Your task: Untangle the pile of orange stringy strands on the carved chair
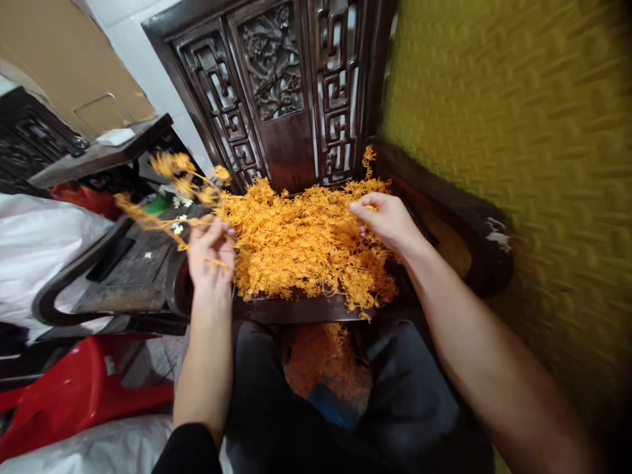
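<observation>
A heap of orange artificial sprigs (pixel 306 243) covers the seat of a dark carved wooden chair (pixel 291 99). My left hand (pixel 211 253) is closed on a bunch of orange sprigs (pixel 172 178) that stick out up and to the left, past the chair's arm. At the heap's right rear edge my right hand (pixel 385 220) pinches a few strands with thumb and fingers. More orange sprigs (pixel 323 359) lie in a container between my knees, below the seat.
A second dark wooden chair (pixel 128 263) stands on the left, with small white flowers (pixel 178 227) on it. A red plastic stool (pixel 83 388) lies at lower left, white plastic bags (pixel 34 243) beside it. A yellow-green textured sheet (pixel 518 151) fills the right.
</observation>
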Available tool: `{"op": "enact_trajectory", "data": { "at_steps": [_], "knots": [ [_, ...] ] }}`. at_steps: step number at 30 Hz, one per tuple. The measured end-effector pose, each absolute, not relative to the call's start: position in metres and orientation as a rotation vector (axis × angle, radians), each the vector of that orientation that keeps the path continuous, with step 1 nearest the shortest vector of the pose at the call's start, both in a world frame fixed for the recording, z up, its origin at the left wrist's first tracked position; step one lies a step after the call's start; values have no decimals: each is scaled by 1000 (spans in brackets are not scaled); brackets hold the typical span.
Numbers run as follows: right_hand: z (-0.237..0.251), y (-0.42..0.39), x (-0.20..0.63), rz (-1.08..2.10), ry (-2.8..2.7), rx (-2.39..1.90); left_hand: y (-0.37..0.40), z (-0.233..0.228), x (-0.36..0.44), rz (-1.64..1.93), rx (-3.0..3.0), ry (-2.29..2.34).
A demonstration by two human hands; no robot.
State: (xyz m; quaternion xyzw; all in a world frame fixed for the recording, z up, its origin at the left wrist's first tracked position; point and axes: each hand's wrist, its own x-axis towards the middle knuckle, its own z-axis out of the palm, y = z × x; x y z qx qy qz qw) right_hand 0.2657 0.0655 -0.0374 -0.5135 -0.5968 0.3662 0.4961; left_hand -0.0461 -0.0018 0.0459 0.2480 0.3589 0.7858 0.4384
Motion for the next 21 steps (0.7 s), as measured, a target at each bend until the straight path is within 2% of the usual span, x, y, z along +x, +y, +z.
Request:
{"op": "enact_trajectory", "data": {
  "at_steps": [3, 10, 17, 21],
  "knots": [
    [-25, 48, 252, 1292, -1368, -868, 5, 26, -28, 1712, 510, 891],
    [0, 22, 226, 1345, -1411, -577, 8, 10, -1, 1593, 493, 818],
    [-5, 24, 208, 1404, -1287, -716, 5, 4, 19, 1543, 492, 851],
    [-5, 15, 188, 1421, -1415, -873, 4, -5, 26, 1562, 607, 880]
  ]
}}
